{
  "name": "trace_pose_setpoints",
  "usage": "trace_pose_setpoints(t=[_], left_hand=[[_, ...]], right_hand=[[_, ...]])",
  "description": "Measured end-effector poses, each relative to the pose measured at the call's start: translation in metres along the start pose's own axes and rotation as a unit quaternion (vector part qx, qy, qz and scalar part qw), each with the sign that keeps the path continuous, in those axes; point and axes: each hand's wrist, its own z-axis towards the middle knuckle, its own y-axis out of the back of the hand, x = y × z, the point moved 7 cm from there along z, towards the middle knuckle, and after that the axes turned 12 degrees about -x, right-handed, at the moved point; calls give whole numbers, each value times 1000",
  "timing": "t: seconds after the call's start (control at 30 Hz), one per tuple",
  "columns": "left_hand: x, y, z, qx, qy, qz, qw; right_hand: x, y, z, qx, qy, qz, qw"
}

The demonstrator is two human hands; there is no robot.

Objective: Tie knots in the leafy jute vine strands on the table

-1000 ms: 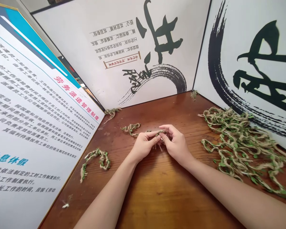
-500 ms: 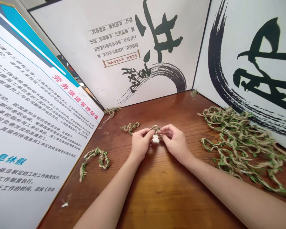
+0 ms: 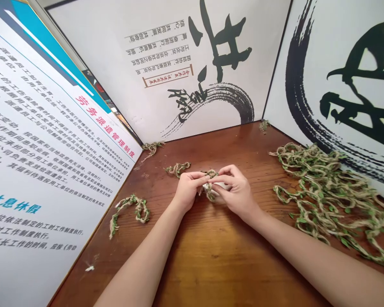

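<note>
Between my two hands, above the middle of the wooden table (image 3: 208, 256), is a small twisted piece of leafy twine (image 3: 211, 195). My left hand (image 3: 187, 192) pinches its left side with thumb and index finger. From the right, my right hand (image 3: 237, 189) grips the same twine, fingers bent and close together. The fingertips nearly meet and hide part of the twine. Something white (image 3: 222, 185) shows behind it, partly covered by my right fingers.
A big tangle of leafy twine (image 3: 326, 196) lies at the right. Shorter pieces lie at the left (image 3: 131, 209), behind my left hand (image 3: 178, 169) and by the panels' corner (image 3: 152, 147). Printed panels (image 3: 109, 106) stand around the table. A white scrap (image 3: 89, 268) lies front left.
The fingers of my right hand have shifted over the twine, and a twisted part of it now hangs lower between my hands. The whole view has moved slightly.
</note>
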Motion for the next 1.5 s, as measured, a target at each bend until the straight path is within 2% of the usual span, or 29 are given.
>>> trace_pose_setpoints(t=[0.2, 0.27, 0.4, 0.67, 0.77, 0.87, 0.9, 0.97, 1.03, 1.1, 1.23, 1.3, 1.37, 1.5], left_hand=[[-4, -7, -4, 36, -60, 68, 995], [-4, -8, -6, 41, -68, 64, 995], [-4, -6, -6, 13, -92, 53, 994], [-11, -8, -10, 7, -199, 110, 974], [-21, -13, -21, -13, -303, 179, 936], [-31, -21, -38, -32, -428, 257, 866], [-32, -24, -42, -35, -454, 275, 847], [-33, -27, -47, -38, -476, 295, 827], [-32, -27, -48, -43, -474, 293, 829], [-30, -24, -44, -54, -443, 269, 854], [-18, -14, -27, -67, -288, 155, 943], [-10, -12, -20, -58, -208, 90, 972], [-7, -11, -15, -56, -163, 47, 984], [-5, -10, -11, -55, -145, 21, 988]], right_hand=[[-21, -1, 0, -8, -144, 79, 986], [-23, -1, 0, -22, -167, 82, 982], [-24, -2, 1, -24, -188, 101, 977], [-32, -4, 3, -20, -276, 133, 952], [-33, -2, 4, -35, -292, 135, 946], [-32, 1, 4, -50, -287, 143, 946], [-31, 1, 4, -51, -286, 151, 945], [-29, 1, 4, -47, -282, 164, 944], [-26, 1, 4, -42, -269, 162, 949], [-23, 0, 4, -30, -255, 153, 954], [-22, -5, 1, 3, -270, 172, 947], [-23, -7, 0, 15, -286, 196, 938], [-25, -8, 0, 21, -295, 208, 932], [-27, -8, 1, 29, -297, 199, 934]])
